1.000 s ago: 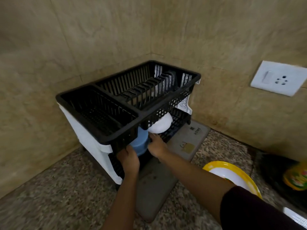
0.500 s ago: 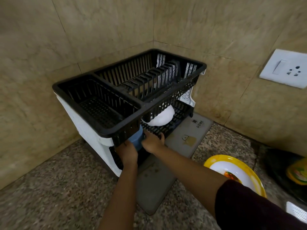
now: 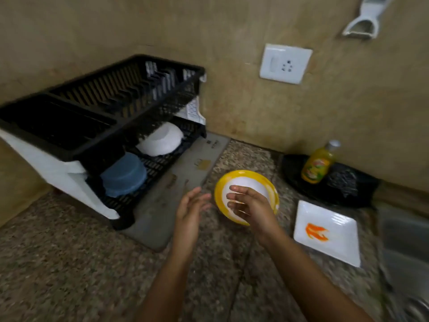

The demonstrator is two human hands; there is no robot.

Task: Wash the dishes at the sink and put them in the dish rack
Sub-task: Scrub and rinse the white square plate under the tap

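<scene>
Yellow plate [image 3: 246, 175] beneath right grip [image 3: 250, 208]

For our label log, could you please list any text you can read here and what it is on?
Nothing can be read for certain.
Grey mat: small dark print at its far end, blurred.
Yellow bottle: label too blurred to read.

White wall socket [image 3: 286, 63], yellow bottle [image 3: 318, 165], grey mat [image 3: 162, 205], speckled counter [image 3: 58, 263]
</scene>
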